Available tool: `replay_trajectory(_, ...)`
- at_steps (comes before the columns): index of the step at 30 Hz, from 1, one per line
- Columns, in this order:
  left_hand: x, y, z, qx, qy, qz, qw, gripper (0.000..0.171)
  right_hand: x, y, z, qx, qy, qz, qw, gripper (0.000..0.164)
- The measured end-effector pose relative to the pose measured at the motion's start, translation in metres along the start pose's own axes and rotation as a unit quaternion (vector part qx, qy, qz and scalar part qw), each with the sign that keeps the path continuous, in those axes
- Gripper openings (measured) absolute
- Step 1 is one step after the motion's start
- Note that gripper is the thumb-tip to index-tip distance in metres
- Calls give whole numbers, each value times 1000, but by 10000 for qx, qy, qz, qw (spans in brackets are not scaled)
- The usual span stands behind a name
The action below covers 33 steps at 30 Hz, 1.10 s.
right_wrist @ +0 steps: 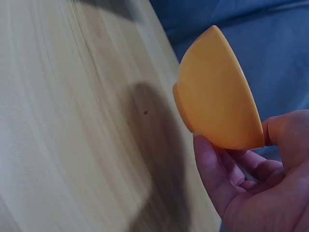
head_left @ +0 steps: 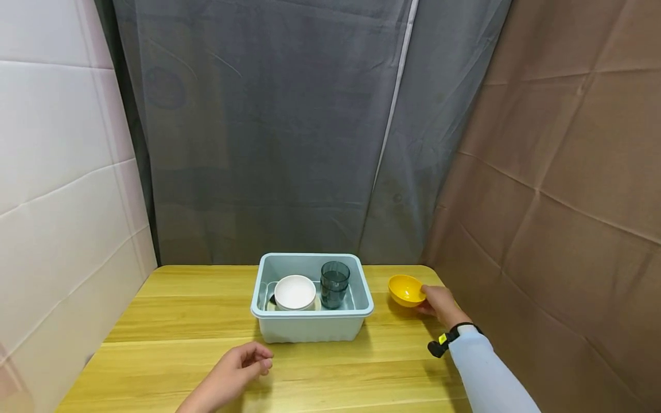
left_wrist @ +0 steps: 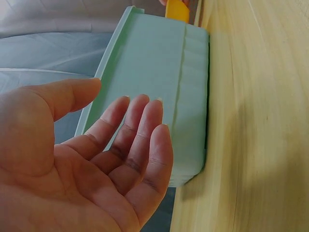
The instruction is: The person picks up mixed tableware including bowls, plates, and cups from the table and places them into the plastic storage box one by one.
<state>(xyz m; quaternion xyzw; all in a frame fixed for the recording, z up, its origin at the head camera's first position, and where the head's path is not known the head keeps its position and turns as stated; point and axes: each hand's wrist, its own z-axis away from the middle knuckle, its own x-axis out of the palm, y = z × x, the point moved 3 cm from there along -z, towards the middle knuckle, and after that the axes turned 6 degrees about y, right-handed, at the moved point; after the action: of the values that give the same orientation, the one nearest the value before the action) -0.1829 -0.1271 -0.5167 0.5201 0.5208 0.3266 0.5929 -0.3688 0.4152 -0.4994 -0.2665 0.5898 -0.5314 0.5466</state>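
Observation:
My right hand (head_left: 440,303) grips a yellow bowl (head_left: 405,290) by its right side, thumb at the rim and fingers under it. In the right wrist view the bowl (right_wrist: 215,94) is held off the wooden table, its shadow falling beside it. My left hand (head_left: 237,367) hangs over the table with relaxed, slightly bent fingers and holds nothing. In front of that hand stands a pale blue plastic basin (head_left: 310,328), whose side wall (left_wrist: 145,63) fills much of the left wrist view. Inside the basin are a white bowl (head_left: 295,291) and dark see-through cups (head_left: 334,284), one stacked in the other.
Under the white bowl, a pale plate-like rim (head_left: 271,305) with a dark patch shows partly. The wooden table (head_left: 181,321) ends at a grey curtain (head_left: 268,143) behind. A brown cloth wall (head_left: 568,229) stands close to the right arm, a white one (head_left: 62,201) at the left.

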Motion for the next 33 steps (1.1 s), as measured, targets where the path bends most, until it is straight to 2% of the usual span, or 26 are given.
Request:
replay_trajectory(9, -1, 0, 1, 4, 58, 126, 9999, 21, -12, -16, 34, -430, -174, -95, 9989, 57)
replay_trajectory(17, -3, 5, 3, 96, 177, 126, 9997, 20, -14, -27, 66, -885, -374, 125, 9953, 55)
replay_trajectory(33, -8, 8, 0, 78, 262, 79, 9996, 16, -15, -51, 128, -1270, -836, 43, 9884, 47)
